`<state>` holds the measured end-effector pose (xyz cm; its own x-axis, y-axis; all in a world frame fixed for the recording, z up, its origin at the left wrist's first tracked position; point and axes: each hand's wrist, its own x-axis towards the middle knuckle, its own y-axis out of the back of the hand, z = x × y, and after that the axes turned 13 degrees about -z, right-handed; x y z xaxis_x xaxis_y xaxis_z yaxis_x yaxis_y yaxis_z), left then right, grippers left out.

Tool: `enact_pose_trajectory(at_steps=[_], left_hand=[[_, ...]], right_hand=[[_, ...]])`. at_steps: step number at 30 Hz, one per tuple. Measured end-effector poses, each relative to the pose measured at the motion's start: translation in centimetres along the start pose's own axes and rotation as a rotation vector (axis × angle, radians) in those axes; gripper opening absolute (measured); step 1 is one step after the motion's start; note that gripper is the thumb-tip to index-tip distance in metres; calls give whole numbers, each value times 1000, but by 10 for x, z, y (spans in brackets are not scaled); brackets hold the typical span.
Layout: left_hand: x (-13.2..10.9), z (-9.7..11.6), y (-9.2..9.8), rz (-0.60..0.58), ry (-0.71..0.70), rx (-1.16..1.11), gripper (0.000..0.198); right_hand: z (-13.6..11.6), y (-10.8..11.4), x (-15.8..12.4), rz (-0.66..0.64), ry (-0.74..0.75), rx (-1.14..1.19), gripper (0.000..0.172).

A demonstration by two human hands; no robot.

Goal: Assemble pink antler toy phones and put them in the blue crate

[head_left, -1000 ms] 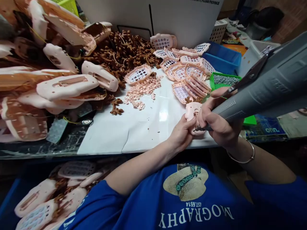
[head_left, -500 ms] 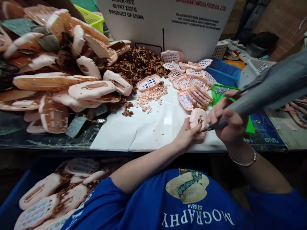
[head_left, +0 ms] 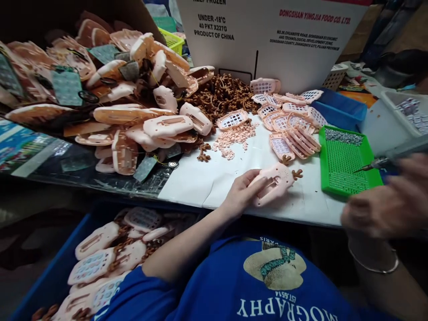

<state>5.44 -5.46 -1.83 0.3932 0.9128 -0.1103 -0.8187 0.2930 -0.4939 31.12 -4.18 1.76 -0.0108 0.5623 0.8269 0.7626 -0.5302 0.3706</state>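
Note:
My left hand (head_left: 239, 194) is closed around the lower end of a pink plastic toy casing (head_left: 282, 176), its back with a long open slot facing up. Brown antler-shaped pieces (head_left: 297, 174) stick out of the casing's far end. Over at the right, my right hand (head_left: 384, 207), smeared by motion, grips a grey power screwdriver (head_left: 401, 154). The screwdriver's thin bit points left over a green perforated tray (head_left: 346, 162), which has small silvery screws (head_left: 344, 136) heaped at its far end.
Pink casings (head_left: 170, 125) with loose circuit boards are piled at the left. Brown antler pieces (head_left: 224, 96), small pink parts (head_left: 230, 140) and keypad fronts (head_left: 281, 120) lie ahead. A white carton (head_left: 261, 40) stands behind. A blue bin (head_left: 56, 263) of assembled casings sits below the table edge.
The screwdriver has come away from the casing and moved right, over the green tray. My left hand still holds the casing, now tilted with its antlers showing. The camera view has shifted.

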Motion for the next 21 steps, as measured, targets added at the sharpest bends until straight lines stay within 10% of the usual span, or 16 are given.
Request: enact_pose_trajectory(at_steps=[5, 21], left_hand=[[-2, 6, 1, -82, 237, -510, 32], [-9, 3, -11, 64, 121, -717, 28]], right_hand=[[-37, -35, -17, -528, 332, -45, 48], [-60, -101, -23, -573, 656, 50, 23]])
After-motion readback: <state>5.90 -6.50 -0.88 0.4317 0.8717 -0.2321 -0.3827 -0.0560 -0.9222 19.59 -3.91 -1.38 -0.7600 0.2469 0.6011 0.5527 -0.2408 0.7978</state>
